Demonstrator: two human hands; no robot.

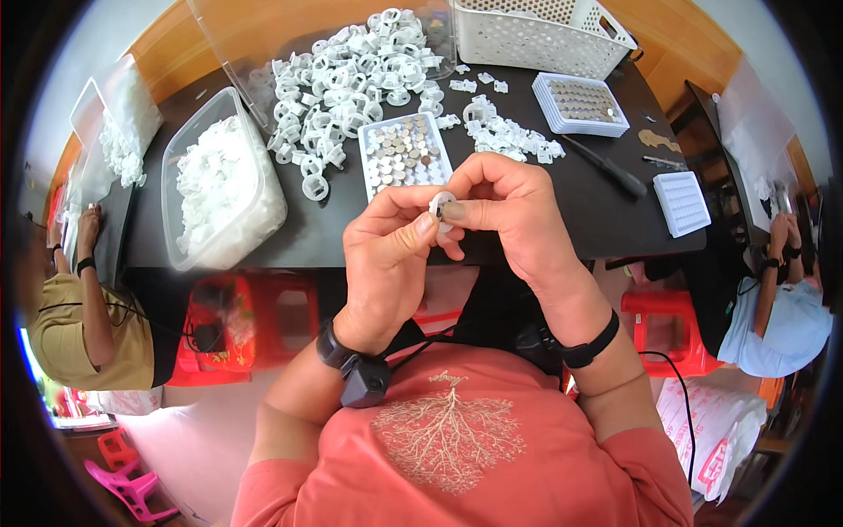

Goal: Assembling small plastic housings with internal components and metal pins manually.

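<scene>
In front of my chest, above the table's near edge, both hands meet on a small white round plastic part point(436, 204). My left hand point(384, 241) is closed, pinching the part between thumb and forefinger. My right hand point(529, 211) is closed too, its thumb pressed against the part's right side. A grey patch shows at that thumb's tip; whether it is a metal disc, I cannot tell. Just beyond my fingers lies a pale tray point(370, 133) holding many round silvery button cells point(399, 162). White ring-shaped plastic parts point(347, 79) are heaped behind it.
A clear tub point(274, 204) of small white pieces stands left. Loose white pieces point(509, 133), a screwdriver point(615, 167), stacked trays point(587, 130) and a slotted white tray point(681, 204) lie right. A perforated basket point(544, 46) stands behind. People work at tables on both sides.
</scene>
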